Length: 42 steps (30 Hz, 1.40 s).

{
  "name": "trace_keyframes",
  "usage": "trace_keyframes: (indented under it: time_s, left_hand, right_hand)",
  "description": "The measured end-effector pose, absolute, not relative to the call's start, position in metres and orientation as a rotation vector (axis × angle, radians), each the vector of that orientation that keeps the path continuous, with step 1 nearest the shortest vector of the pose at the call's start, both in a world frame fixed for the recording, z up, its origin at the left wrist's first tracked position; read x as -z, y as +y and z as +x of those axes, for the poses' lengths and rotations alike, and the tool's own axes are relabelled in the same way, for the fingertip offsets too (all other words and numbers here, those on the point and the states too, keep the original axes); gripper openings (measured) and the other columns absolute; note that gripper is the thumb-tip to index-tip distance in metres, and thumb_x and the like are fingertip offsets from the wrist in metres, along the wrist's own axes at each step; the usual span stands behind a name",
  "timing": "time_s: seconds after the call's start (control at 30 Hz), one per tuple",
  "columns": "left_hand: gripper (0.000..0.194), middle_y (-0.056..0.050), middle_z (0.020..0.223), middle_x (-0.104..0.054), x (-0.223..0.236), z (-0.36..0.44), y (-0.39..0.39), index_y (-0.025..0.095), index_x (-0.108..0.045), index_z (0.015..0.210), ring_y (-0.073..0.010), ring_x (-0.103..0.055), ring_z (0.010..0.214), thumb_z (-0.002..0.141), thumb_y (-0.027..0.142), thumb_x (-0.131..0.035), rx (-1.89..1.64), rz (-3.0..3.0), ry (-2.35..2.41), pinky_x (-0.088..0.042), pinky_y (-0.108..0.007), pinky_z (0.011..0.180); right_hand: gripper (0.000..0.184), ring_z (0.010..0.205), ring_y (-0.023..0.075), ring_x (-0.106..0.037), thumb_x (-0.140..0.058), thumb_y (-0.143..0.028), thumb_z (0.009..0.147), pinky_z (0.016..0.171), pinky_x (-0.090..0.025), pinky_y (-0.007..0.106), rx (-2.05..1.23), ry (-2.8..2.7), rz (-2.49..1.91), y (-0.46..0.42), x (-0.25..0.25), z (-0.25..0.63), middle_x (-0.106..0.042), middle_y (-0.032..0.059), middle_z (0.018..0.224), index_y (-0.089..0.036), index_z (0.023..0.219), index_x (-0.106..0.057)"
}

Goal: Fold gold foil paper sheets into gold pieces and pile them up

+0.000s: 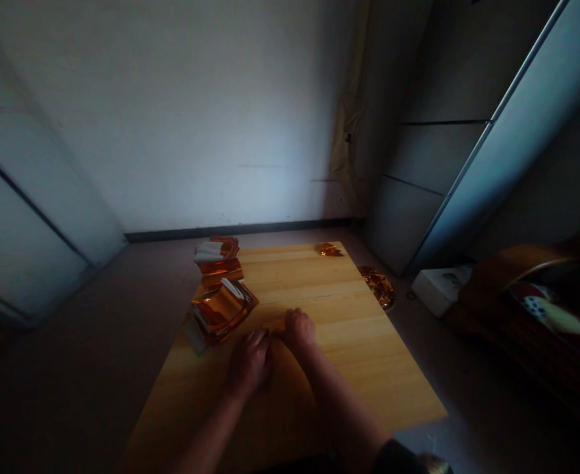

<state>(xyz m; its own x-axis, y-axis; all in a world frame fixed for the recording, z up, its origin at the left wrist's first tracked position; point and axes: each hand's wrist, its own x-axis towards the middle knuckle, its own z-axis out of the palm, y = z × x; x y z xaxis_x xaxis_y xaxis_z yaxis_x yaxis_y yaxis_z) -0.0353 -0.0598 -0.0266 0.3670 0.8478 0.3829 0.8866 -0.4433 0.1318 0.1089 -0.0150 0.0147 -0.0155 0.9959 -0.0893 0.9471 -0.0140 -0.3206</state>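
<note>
My left hand (250, 359) rests low over the wooden table (369, 349), its fingers curled and closed. Just to its right, my right hand (298, 329) is closed too, thumb side toward the left hand. A small orange-brown piece (276, 330) shows dimly between the fingertips of both hands; most of it is hidden, and its kind is too dark to tell. Left of my hands lies a loose stack of shiny orange foil sheets (220, 308) with pale undersides. Behind it are more foil sheets (220, 268) and a curled foil bundle (218, 248).
A small folded orange foil piece (329, 249) lies at the table's far right corner. Beyond the right edge, lower down, is a heap of crumpled-looking orange foil (378, 288). A white box (440, 289) and a wooden-armed seat (527, 263) stand right; a wall (220, 131) faces me.
</note>
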Motion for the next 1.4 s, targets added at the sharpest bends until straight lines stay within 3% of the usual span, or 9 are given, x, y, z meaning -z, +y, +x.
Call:
trace_keyframes:
  time_s: [0.27, 0.4, 0.6, 0.73, 0.9, 0.97, 1.13, 1.4]
  left_hand:
    - [0.025, -0.008, 0.110, -0.066, 0.015, -0.032, -0.063, 0.018, -0.066, 0.100, -0.0240, -0.059, 0.094, 0.081, 0.016, -0.050, 0.580, -2.512, -1.652, -0.041, -0.040, 0.080]
    - [0.018, -0.007, 0.098, -0.067, 0.013, -0.030, -0.056, 0.018, -0.067, 0.090, -0.0216, -0.059, 0.090, 0.082, 0.017, -0.050, 0.567, -2.522, -1.686, -0.040, -0.037, 0.079]
    - [0.022, -0.005, 0.074, -0.062, 0.010, -0.022, -0.038, 0.018, -0.059, 0.064, -0.0185, -0.056, 0.077, 0.083, 0.016, -0.049, 0.530, -2.450, -1.780, -0.040, -0.030, 0.070]
    - [0.017, -0.004, 0.075, -0.059, 0.017, -0.022, -0.034, 0.019, -0.057, 0.065, -0.0178, -0.054, 0.077, 0.081, 0.015, -0.050, 0.707, -2.426, -1.767, -0.041, -0.029, 0.072]
    - [0.015, -0.004, 0.079, -0.059, 0.024, -0.025, -0.033, 0.019, -0.058, 0.069, -0.0176, -0.055, 0.078, 0.081, 0.017, -0.050, 0.848, -2.439, -1.791, -0.044, -0.029, 0.072]
    - [0.010, -0.005, 0.085, -0.060, 0.027, -0.025, -0.032, 0.019, -0.061, 0.079, -0.0186, -0.056, 0.083, 0.080, 0.017, -0.051, 0.899, -2.419, -1.785, -0.046, -0.031, 0.076]
    - [0.030, -0.008, 0.105, -0.061, 0.034, -0.026, -0.028, 0.019, -0.060, 0.106, -0.0227, -0.056, 0.100, 0.076, 0.017, -0.055, 0.963, -2.337, -1.755, -0.047, -0.036, 0.088]
    - [0.024, -0.008, 0.104, -0.060, 0.025, -0.023, -0.036, 0.020, -0.061, 0.101, -0.0237, -0.055, 0.100, 0.077, 0.015, -0.055, 0.907, -2.330, -1.759, -0.044, -0.038, 0.090]
  right_hand:
    - [0.016, 0.082, 0.0164, -0.061, -0.064, -0.015, 0.071, 0.067, -0.041, 0.022, -0.562, -2.017, -2.002, -0.004, -0.003, 0.131, -0.066, 0.0059, 0.090, -0.018, 0.087, -0.064]
    - [0.022, 0.080, 0.0142, -0.060, -0.058, -0.005, 0.070, 0.067, -0.040, 0.020, -0.537, -1.972, -1.972, 0.000, 0.001, 0.143, -0.064, 0.0065, 0.092, -0.017, 0.087, -0.064]
    - [0.030, 0.081, 0.0150, -0.060, -0.048, -0.015, 0.084, 0.068, -0.042, 0.022, -0.518, -2.001, -1.901, -0.001, 0.000, 0.158, -0.059, 0.0089, 0.102, -0.020, 0.110, -0.061]
    - [0.040, 0.081, 0.0140, -0.059, -0.058, -0.024, 0.076, 0.068, -0.041, 0.022, -0.606, -2.077, -1.836, -0.007, -0.006, 0.160, -0.057, 0.0054, 0.107, -0.026, 0.116, -0.059]
    - [0.031, 0.077, 0.0131, -0.059, -0.061, -0.028, 0.074, 0.063, -0.039, 0.022, -0.544, -2.125, -1.848, -0.014, -0.012, 0.155, -0.056, 0.0028, 0.104, -0.025, 0.104, -0.062]
    - [0.028, 0.077, 0.0128, -0.059, -0.062, -0.028, 0.073, 0.063, -0.039, 0.022, -0.529, -2.141, -1.845, -0.016, -0.012, 0.154, -0.056, 0.0024, 0.104, -0.025, 0.101, -0.063]
    - [0.030, 0.078, 0.0120, -0.061, -0.059, -0.030, 0.078, 0.064, -0.042, 0.020, -0.456, -2.091, -1.811, -0.020, -0.006, 0.153, -0.056, 0.0031, 0.113, -0.026, 0.107, -0.062]
    - [0.023, 0.087, 0.0143, -0.061, -0.053, -0.024, 0.085, 0.070, -0.046, 0.021, -0.274, -2.090, -1.685, -0.031, 0.006, 0.151, -0.054, 0.0048, 0.125, -0.025, 0.107, -0.061]
